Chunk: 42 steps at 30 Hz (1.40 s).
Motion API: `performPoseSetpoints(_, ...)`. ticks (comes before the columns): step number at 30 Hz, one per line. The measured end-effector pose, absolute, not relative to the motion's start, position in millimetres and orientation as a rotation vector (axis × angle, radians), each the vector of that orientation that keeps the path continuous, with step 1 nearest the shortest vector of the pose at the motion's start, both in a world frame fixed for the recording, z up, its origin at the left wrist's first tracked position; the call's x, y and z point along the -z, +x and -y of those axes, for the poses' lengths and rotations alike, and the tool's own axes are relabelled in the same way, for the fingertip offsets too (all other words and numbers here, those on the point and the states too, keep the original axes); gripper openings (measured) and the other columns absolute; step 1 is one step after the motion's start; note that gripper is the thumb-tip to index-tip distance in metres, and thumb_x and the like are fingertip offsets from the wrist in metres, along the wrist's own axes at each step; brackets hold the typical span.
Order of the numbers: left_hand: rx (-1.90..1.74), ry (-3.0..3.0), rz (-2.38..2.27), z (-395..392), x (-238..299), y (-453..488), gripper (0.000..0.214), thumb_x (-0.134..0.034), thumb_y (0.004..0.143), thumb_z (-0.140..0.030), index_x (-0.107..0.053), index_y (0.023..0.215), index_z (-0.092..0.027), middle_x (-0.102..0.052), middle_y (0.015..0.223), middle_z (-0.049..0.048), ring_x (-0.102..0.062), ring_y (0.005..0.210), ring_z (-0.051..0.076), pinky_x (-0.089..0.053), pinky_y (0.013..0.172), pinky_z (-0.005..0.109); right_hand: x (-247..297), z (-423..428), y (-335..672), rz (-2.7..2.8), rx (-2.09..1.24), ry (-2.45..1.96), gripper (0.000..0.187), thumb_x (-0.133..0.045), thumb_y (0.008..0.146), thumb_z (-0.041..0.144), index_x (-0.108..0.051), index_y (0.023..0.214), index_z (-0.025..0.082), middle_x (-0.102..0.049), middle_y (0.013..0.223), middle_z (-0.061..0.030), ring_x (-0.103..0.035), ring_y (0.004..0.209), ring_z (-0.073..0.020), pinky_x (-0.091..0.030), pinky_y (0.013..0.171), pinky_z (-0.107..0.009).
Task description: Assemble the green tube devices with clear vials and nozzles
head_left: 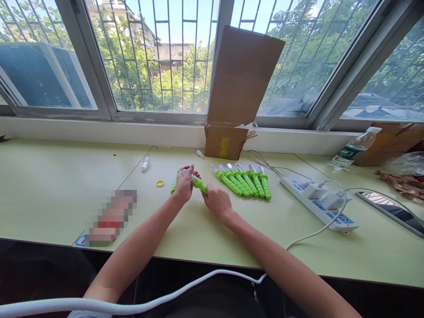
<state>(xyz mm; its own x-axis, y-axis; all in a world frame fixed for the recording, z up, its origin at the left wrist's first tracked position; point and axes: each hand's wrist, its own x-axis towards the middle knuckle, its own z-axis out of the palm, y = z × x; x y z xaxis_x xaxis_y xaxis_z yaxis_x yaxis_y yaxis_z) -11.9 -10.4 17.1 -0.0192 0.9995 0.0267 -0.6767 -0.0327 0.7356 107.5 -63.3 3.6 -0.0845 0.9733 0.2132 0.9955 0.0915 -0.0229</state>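
Note:
Between my two hands is a bright green ribbed handle with a clear tip. My left hand is closed around its clear end, and my right hand grips the lower green end. Part of another green piece shows just left of my left hand, mostly hidden by it. To the right of my hands, several matching green handles with clear tips lie side by side on the table. A yellow ring lies to the left, with a small clear plastic piece behind it.
An open cardboard box stands against the window sill, a small clear piece beside it. At right are a white power strip with cables, a phone and a plastic bottle. A white cable crosses below my arms.

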Motion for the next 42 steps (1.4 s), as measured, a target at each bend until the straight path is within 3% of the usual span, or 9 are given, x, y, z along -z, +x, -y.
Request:
performPoseSetpoints(4,-1.485,0.684,-0.650,12,-18,-13,0.045,-0.069,0.069,-0.021,-0.039,0.103,-0.022,-0.058,0.069,-0.0035,-0.059,0.059,0.012,-0.049,0.065,0.030,-7,66,108,2.180,0.083,-1.993,0.032,-0.034,0.095,0.043,-0.055,0.096,0.019,-0.067,0.083,-0.0088,-0.063,0.071,-0.0208,-0.031,0.056,-0.027)
performPoseSetpoints(13,-1.445,0.756,-0.665,15,-25,-17,0.045,-0.066,0.066,-0.019,-0.039,0.103,-0.022,-0.056,0.065,-0.0054,-0.058,0.056,0.012,-0.048,0.062,0.028,-3,61,110,2.102,-0.240,-1.826,0.013,-0.046,0.083,0.023,-0.059,0.083,0.020,-0.065,0.077,-0.0046,-0.055,0.066,-0.0149,-0.026,0.054,-0.025)
performPoseSetpoints(19,-1.421,0.796,-0.653,12,-24,-20,0.043,-0.069,0.064,-0.020,-0.040,0.096,-0.022,-0.055,0.064,-0.0058,-0.057,0.054,0.012,-0.048,0.060,0.029,3,58,109,1.982,-0.564,-1.613,0.009,-0.048,0.074,0.021,-0.049,0.065,0.019,-0.053,0.061,0.0008,-0.046,0.057,-0.0121,-0.029,0.054,-0.023)
performPoseSetpoints(30,-1.315,0.911,-0.553,6,-23,-26,0.038,-0.069,0.067,-0.024,-0.042,0.093,-0.022,-0.055,0.059,-0.0059,-0.057,0.054,0.012,-0.046,0.059,0.027,6,59,110,1.837,-1.006,-1.366,0.017,-0.049,0.069,0.027,-0.035,0.062,0.021,-0.032,0.052,0.0073,-0.029,0.047,-0.0077,-0.023,0.045,-0.022)
performPoseSetpoints(37,-1.309,0.898,-0.559,4,-21,-27,0.038,-0.072,0.066,-0.026,-0.044,0.092,-0.021,-0.057,0.061,-0.0050,-0.059,0.055,0.012,-0.045,0.058,0.026,5,55,114,1.897,-0.983,-1.381,0.019,-0.049,0.071,0.028,-0.035,0.063,0.021,-0.034,0.053,0.0068,-0.032,0.047,-0.0083,-0.024,0.046,-0.022)
performPoseSetpoints(42,-1.330,0.868,-0.563,5,-20,-24,0.041,-0.074,0.067,-0.029,-0.045,0.095,-0.020,-0.058,0.066,-0.0034,-0.060,0.059,0.012,-0.048,0.064,0.029,5,51,116,1.985,-0.668,-1.504,0.016,-0.051,0.074,0.028,-0.044,0.062,0.020,-0.048,0.058,0.0028,-0.043,0.054,-0.0115,-0.029,0.053,-0.023)
